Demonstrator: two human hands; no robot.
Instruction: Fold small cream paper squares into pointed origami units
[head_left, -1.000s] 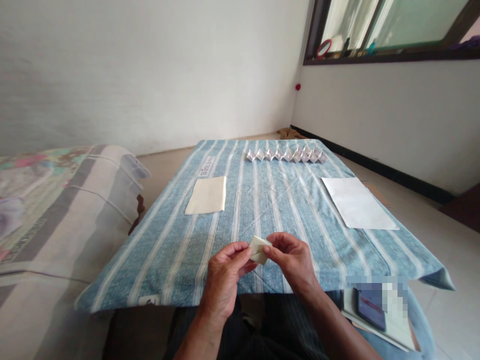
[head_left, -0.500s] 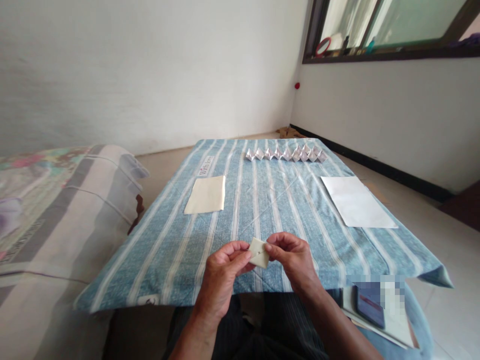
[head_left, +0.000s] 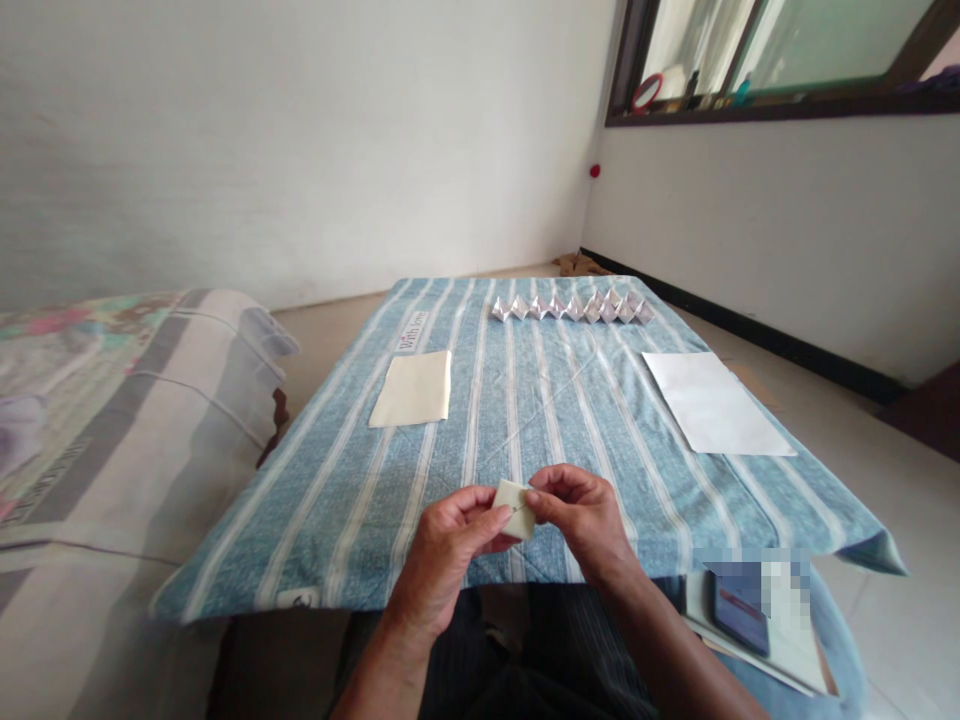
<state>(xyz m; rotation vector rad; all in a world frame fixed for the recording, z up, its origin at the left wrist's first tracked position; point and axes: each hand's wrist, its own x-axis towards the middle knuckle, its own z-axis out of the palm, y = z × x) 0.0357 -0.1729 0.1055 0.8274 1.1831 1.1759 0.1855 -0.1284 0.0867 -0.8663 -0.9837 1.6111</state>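
A small folded paper square [head_left: 514,497], pale cream with fold lines meeting near its middle, is held above the near edge of the table. My left hand [head_left: 454,535] pinches its left side, the thumb lying on top and the fingers beneath. At the right edge, my right hand [head_left: 581,510] grips it between thumb and forefinger. The fingers under the paper are partly hidden. Beyond the hands lies a cream sheet or stack of paper [head_left: 411,390] on the left. A row of folded silvery paper pieces [head_left: 556,307] stands at the far end.
A blue striped cloth [head_left: 360,470] covers the table. White paper [head_left: 716,403] lies at the right edge. Below it, a phone [head_left: 741,608] rests on papers on a blue seat [head_left: 844,640]. A bed [head_left: 225,400] stands to the left.
The folded square has turned slightly and shifted a little left and down between the fingers. My left thumb has slid further onto it. Everything else looks the same.
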